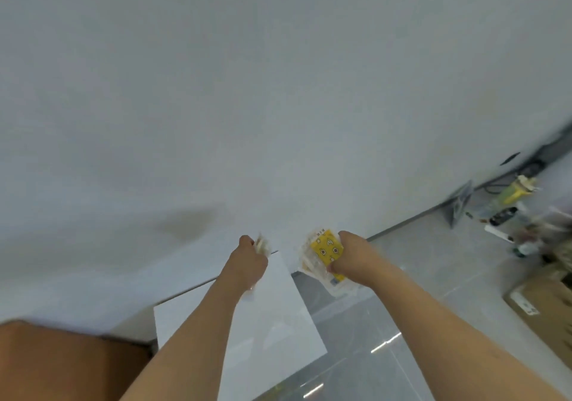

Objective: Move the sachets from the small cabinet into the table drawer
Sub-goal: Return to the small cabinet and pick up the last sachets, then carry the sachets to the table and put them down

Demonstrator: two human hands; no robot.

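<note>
Both hands grip pale and yellow sachets.

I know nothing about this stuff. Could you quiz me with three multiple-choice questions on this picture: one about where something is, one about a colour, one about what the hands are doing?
1. Where does the cardboard box stand?
A. On the floor at the right
B. On the white panel
C. Against the wall at the left

2. What colour is the top sachet in the right hand?
A. Red
B. Yellow
C. Blue

3. What is the left hand doing?
A. Hanging idle with straight fingers
B. Pressing flat on the wall
C. Gripping pale sachets

Answers:
1. A: the box sits on the grey floor tiles by the right edge.
2. B: its front is yellow with small printed figures.
3. C: the fingers are curled round a blurred, pale bundle that sticks out above the fist.
</note>
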